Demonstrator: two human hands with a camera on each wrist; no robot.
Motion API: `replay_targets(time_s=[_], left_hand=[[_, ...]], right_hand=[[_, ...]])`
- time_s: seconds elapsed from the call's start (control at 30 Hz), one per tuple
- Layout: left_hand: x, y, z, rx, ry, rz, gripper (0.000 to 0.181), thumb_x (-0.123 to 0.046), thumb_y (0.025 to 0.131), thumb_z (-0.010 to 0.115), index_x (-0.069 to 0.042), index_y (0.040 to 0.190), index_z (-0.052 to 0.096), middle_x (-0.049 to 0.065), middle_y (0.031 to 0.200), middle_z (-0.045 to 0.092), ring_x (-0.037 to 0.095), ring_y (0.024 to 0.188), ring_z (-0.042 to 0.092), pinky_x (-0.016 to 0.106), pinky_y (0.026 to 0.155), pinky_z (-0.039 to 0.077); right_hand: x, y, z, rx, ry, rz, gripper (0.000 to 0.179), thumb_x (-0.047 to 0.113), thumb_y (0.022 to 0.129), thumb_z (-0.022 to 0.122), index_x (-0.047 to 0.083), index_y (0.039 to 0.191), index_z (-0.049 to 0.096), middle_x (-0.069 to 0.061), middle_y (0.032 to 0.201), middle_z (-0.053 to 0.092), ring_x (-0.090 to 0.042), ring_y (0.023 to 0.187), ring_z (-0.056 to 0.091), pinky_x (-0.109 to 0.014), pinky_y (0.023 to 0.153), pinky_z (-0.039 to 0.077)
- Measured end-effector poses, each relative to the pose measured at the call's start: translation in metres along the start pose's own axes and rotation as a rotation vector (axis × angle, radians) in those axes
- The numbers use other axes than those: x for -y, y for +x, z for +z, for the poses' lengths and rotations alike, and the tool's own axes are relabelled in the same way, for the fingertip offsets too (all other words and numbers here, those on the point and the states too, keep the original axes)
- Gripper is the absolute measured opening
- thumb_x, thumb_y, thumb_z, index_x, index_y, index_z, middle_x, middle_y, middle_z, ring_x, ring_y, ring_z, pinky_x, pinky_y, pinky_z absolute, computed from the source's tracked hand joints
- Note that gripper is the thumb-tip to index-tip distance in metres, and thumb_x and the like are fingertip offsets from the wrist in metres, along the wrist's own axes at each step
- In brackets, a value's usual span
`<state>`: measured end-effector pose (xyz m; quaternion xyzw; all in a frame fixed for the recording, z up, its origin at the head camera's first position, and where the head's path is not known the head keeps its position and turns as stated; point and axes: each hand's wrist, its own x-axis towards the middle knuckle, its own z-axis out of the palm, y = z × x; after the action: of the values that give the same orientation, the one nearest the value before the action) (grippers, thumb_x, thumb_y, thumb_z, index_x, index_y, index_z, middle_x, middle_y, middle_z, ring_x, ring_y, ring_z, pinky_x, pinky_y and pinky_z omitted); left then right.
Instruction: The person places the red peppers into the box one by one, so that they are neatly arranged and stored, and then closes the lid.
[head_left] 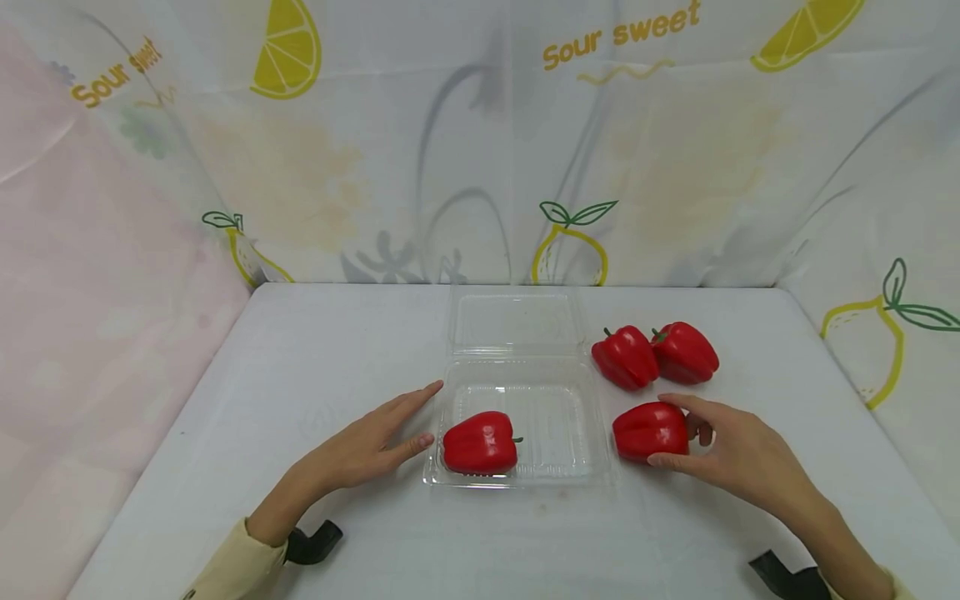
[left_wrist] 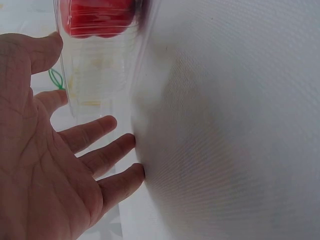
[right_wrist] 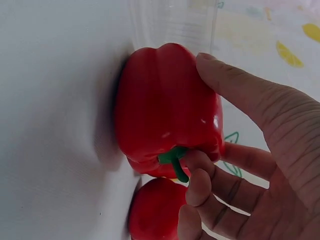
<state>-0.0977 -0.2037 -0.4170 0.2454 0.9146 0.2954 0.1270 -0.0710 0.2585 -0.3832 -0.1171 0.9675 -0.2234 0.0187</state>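
My right hand (head_left: 738, 450) holds a red bell pepper (head_left: 649, 432) on the table, thumb on its near side and index finger over its far side. In the right wrist view the green stem of this pepper (right_wrist: 167, 100) points toward my curled fingers. An open clear plastic clamshell box (head_left: 555, 433) lies to its left, with another red bell pepper (head_left: 480, 443) lying on its side in the left part of the base. Fingers spread, my left hand (head_left: 367, 442) rests at the box's left edge; its thumb and index fingertips are right at the rim.
Two more red bell peppers, one upright-stemmed (head_left: 625, 358) and one leaning against it (head_left: 686, 352), lie behind my right hand. The clear box lid (head_left: 517, 323) is folded back toward the far edge of the white table (head_left: 337, 350). A lemon-print cloth (head_left: 480, 142) hangs behind.
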Motion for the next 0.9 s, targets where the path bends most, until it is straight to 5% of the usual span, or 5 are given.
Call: replay_targets(time_s=[0.9], left_hand=[[0.0, 0.0, 0.0, 0.002, 0.008, -0.01, 0.071, -0.058, 0.095, 0.052, -0.041, 0.156, 0.021, -0.002, 0.156, 0.034, 0.025, 0.142, 0.034, 0.057, 0.106, 0.037]], right_hand=[[0.005, -0.003, -0.021, -0.103, 0.02, 0.014, 0.071, 0.052, 0.067, 0.087, 0.015, 0.123, 0.063, 0.004, 0.079, 0.061, -0.017, 0.069, 0.053, -0.026, 0.052, 0.045]])
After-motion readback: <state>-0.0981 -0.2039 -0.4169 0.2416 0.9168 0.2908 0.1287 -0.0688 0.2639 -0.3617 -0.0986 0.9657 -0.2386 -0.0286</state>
